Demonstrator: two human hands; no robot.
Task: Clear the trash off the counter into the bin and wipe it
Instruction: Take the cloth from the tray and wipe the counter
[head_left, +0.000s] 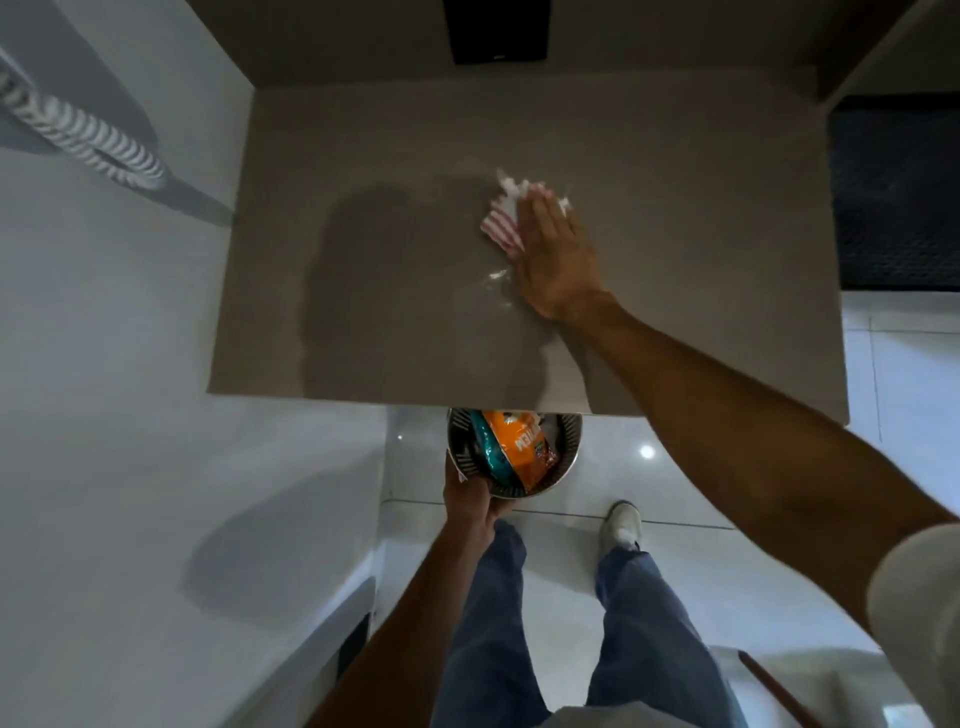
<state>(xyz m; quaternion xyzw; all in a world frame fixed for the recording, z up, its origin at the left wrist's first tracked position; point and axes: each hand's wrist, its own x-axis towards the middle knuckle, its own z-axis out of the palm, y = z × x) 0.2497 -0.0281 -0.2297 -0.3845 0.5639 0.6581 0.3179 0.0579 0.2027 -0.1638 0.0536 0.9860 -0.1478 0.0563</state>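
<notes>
Right hand (550, 249) laid flat, open, on striped wrapper (500, 233) mid bench (363, 156); wrapper at fingertips, far side. Bin (514, 452) held at rim by left hand (470, 499), just below near bench edge. Wrapper to be swept straight toward body.

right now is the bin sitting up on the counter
No, the bin is held by the left hand below the counter edge, over the floor.
</notes>
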